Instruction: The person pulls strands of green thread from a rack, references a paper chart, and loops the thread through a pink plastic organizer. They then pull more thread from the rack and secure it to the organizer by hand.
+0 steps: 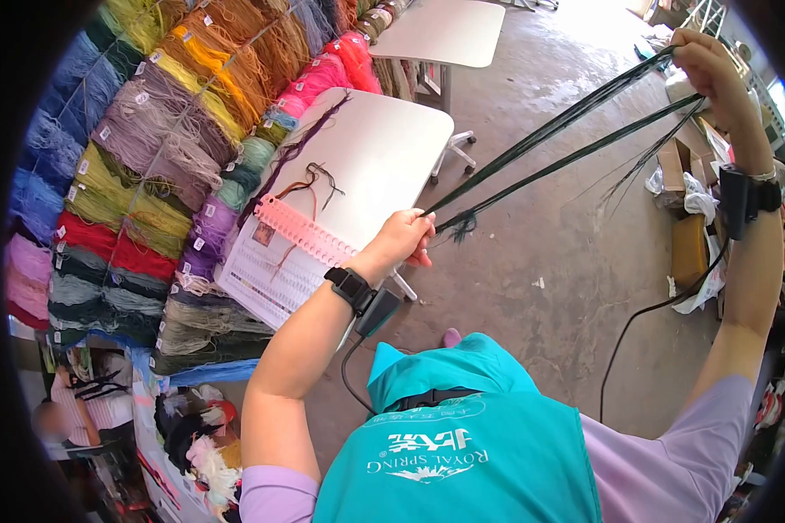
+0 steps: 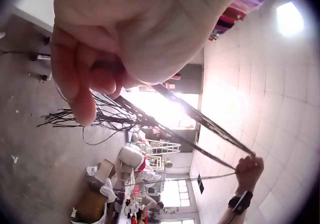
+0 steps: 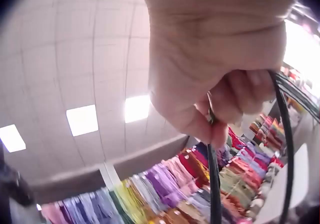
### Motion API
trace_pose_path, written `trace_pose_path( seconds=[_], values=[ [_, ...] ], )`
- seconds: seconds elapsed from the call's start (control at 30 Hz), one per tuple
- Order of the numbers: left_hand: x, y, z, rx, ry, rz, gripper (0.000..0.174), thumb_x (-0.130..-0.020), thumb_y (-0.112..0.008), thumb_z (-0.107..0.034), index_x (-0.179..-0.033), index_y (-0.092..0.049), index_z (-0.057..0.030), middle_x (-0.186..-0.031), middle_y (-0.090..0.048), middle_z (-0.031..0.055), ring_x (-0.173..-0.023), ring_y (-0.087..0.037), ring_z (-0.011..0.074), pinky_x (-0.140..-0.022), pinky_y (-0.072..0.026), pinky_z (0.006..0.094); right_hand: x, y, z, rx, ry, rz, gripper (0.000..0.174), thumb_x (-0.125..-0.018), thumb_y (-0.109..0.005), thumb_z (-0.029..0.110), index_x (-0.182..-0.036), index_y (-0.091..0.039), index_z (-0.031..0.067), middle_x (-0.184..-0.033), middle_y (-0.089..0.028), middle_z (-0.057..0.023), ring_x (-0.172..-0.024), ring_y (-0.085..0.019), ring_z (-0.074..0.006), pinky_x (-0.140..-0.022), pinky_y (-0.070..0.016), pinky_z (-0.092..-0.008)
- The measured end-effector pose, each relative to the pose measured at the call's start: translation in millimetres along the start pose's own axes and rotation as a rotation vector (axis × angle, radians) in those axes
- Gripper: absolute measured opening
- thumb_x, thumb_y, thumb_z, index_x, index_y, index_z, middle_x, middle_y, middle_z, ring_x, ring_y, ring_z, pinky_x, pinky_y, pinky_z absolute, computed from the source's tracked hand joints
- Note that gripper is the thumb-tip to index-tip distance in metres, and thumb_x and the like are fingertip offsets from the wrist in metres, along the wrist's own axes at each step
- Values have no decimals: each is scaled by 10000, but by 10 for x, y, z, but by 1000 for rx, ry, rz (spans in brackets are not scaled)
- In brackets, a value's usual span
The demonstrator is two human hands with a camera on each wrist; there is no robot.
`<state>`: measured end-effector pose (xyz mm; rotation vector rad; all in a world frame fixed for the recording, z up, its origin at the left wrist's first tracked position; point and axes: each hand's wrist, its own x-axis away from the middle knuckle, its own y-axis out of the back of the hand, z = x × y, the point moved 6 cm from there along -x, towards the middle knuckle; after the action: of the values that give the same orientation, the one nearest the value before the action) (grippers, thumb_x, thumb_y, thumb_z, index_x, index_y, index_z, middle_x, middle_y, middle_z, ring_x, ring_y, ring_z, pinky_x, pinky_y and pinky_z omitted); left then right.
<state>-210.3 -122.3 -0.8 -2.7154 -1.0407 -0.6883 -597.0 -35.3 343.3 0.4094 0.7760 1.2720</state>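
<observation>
Two lengths of dark green thread (image 1: 541, 131) stretch between the hands in the head view. My left hand (image 1: 401, 240) pinches their lower end, with a short loose tuft (image 1: 465, 228) hanging beside it. Raised at the upper right, my right hand (image 1: 711, 70) grips the other end with curled fingers, and thin loose strands trail below it. In the left wrist view the thread (image 2: 200, 119) runs from my left hand (image 2: 135, 38) to my distant right hand (image 2: 249, 171). In the right wrist view, thread (image 3: 215, 184) hangs from the fingertips of my right hand (image 3: 215, 58).
A white table (image 1: 392, 131) holds a pink perforated strip (image 1: 305, 231), a printed sheet (image 1: 270, 277), and purple and brown threads. Bundles of coloured yarn (image 1: 161, 131) line the left side. Boxes and plastic bags (image 1: 698, 200) lie on the floor at right. A person (image 1: 96, 401) is at lower left.
</observation>
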Motion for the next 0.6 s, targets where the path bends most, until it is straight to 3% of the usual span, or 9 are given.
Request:
trace_pose_path(
  seconds=[0.03,0.07,0.17,0.2,0.3,0.4,0.5,0.57,0.6],
  values=[
    [2,19,9,-14,5,-18,334,-1013,-476,-358,-851,-549,-76,-618,-514,-27,-466,-604,136,-435,-475,251,26,-7,43,283,38,-147,144,-915,-571,195,-900,-633,66,-666,-479,79,-569,-344,15,-489,-246,-178],
    [8,33,-4,-29,9,-35,344,-1011,-472,-358,-854,-554,-62,-619,-517,-19,-466,-606,146,-437,-476,265,-57,76,-128,289,202,-159,179,-920,-612,243,-923,-688,80,-738,-618,47,-659,-535,-40,-620,-415,-222],
    [10,55,-30,-264,-48,-47,373,-1010,-464,-364,-866,-562,-35,-628,-537,-3,-470,-613,157,-446,-483,280,14,3,-116,641,221,-250,235,-927,-607,245,-966,-692,30,-808,-647,35,-739,-572,-68,-672,-432,-214],
    [13,56,-45,-374,-79,-46,382,-1011,-462,-368,-871,-564,-28,-631,-545,0,-472,-616,158,-449,-486,282,13,43,-221,549,219,-259,292,-934,-610,245,-1036,-690,-16,-880,-670,29,-773,-566,-76,-694,-426,-206],
    [33,25,-72,-527,-124,-11,410,-1010,-464,-382,-876,-569,-9,-656,-568,24,-487,-628,155,-454,-481,272,-60,130,-384,228,279,-213,290,-937,-620,231,-1097,-695,1,-903,-677,33,-755,-542,-40,-682,-410,-172],
    [87,-55,-116,-381,-117,23,420,-1008,-469,-394,-880,-577,-9,-674,-576,39,-495,-637,154,-445,-463,259,-3,266,-510,-13,24,-216,285,-932,-635,214,-1131,-697,19,-923,-684,35,-742,-533,-4,-676,-401,-141],
    [154,-156,-163,-174,-62,99,418,-1004,-481,-395,-865,-584,-14,-687,-581,47,-492,-617,135,-427,-443,258,-54,583,-809,38,-55,-157,302,-939,-628,247,-1131,-697,23,-928,-709,20,-760,-597,-32,-669,-435,-177],
    [119,-137,-182,-250,-99,100,418,-1002,-490,-389,-838,-588,-18,-682,-573,37,-492,-602,124,-421,-437,262,-40,526,-878,284,171,-311,298,-941,-620,262,-1131,-703,49,-909,-721,16,-761,-624,-50,-661,-456,-208],
    [113,-134,-183,-288,-115,102,418,-1001,-494,-386,-824,-591,-19,-680,-569,32,-492,-595,119,-419,-434,264,68,528,-822,713,173,-387,258,-931,-626,251,-1145,-704,131,-931,-738,-27,-760,-682,-125,-662,-499,-258]
  ],
)
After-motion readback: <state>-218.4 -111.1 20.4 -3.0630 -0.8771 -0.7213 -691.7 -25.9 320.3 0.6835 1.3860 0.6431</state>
